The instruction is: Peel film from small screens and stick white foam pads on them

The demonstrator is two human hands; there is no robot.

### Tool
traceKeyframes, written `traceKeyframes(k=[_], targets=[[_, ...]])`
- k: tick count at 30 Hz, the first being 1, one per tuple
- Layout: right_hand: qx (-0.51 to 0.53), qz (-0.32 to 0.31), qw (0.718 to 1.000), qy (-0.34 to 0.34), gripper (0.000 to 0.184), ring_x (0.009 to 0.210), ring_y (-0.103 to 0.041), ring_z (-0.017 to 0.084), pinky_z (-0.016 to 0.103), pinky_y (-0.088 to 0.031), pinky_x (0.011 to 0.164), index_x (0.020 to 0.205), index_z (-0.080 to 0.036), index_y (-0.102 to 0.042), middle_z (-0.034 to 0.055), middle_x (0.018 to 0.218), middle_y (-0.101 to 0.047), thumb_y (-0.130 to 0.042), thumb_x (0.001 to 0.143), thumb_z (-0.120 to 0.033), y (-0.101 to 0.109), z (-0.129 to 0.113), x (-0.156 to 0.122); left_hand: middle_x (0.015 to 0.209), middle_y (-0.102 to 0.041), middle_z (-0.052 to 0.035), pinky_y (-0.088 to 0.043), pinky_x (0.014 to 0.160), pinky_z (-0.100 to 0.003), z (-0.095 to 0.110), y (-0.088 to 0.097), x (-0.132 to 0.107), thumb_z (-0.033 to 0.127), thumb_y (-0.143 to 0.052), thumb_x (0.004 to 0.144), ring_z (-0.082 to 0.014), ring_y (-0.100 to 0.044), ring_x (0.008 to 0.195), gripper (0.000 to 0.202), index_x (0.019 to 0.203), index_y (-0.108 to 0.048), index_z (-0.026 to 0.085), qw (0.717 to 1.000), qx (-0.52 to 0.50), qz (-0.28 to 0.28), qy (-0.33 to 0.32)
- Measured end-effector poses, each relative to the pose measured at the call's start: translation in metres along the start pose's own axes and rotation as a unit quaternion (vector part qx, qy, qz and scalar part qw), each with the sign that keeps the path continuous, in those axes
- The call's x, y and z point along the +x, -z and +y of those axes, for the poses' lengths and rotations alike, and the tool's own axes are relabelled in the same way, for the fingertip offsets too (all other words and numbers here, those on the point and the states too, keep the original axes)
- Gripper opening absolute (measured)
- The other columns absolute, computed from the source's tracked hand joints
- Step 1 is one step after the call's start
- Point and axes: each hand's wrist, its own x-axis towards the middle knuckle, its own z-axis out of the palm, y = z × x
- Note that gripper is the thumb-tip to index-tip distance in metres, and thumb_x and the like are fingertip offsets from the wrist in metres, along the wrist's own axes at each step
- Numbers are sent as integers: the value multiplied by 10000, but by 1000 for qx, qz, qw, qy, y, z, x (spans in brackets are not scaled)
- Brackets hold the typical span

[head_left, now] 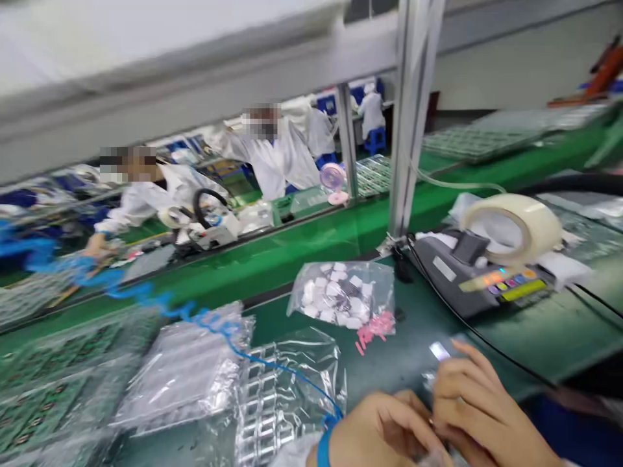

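Note:
My left hand (pixel 384 428), with a blue wrist strap (pixel 323 447) around its wrist, is low in the frame with its fingers curled. My right hand (pixel 479 405) meets it from the right, fingers bent and pinched toward the left fingertips. Whatever lies between them is hidden, apart from a blurred pale bit at the bottom edge. Just beyond the right fingers is a small bright rectangular piece (pixel 439 351). A clear plastic tray in a bag (pixel 272 402) lies left of my left hand. Farther off are pink strips (pixel 372 329) by a bag of white pieces (pixel 335 295).
A tape dispenser (pixel 452 275) with a large tape roll (pixel 511 227) stands at the right, its black cable crossing the bench. Bagged trays (pixel 185 370) and green circuit boards (pixel 43 402) lie left. A blue coiled cord (pixel 160 301) spans the left side. Co-workers sit across the green line.

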Motion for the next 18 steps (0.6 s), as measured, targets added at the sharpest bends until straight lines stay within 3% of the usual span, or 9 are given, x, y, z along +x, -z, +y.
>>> traceKeyframes(k=[3,6,12,18], targets=[[43,23,996,-75,214,760,-533,133,421,-187,1056,749,-215,-529,-26,703,-581,-411,874,-88,5,-12,1,838,-505,-25,-383,836,-318,11,-9,-2,421,-805,506,-158,-498,842,336,776,-754,227,998,7,-51,-20],[61,81,987,-123,248,728,-511,129,440,-224,1025,700,-205,-530,-33,650,-557,-398,867,-76,2,-21,0,856,-474,-20,-360,827,-293,18,-12,-2,375,-783,570,-159,-477,860,270,818,-751,274,997,41,-62,-9],[52,108,985,-123,276,703,-511,124,430,-245,1018,684,-218,-539,-45,622,-568,-387,877,-91,2,-21,2,840,-452,-20,-365,787,-288,20,-12,0,422,-787,530,-162,-465,830,308,795,-757,269,996,65,-52,15],[16,36,997,-60,214,741,-552,125,381,-209,1062,718,-225,-565,-46,666,-612,-458,841,-86,9,-11,-1,833,-499,-12,-386,778,-280,10,-9,0,344,-810,540,-142,-516,822,251,777,-751,288,999,20,-29,7]])
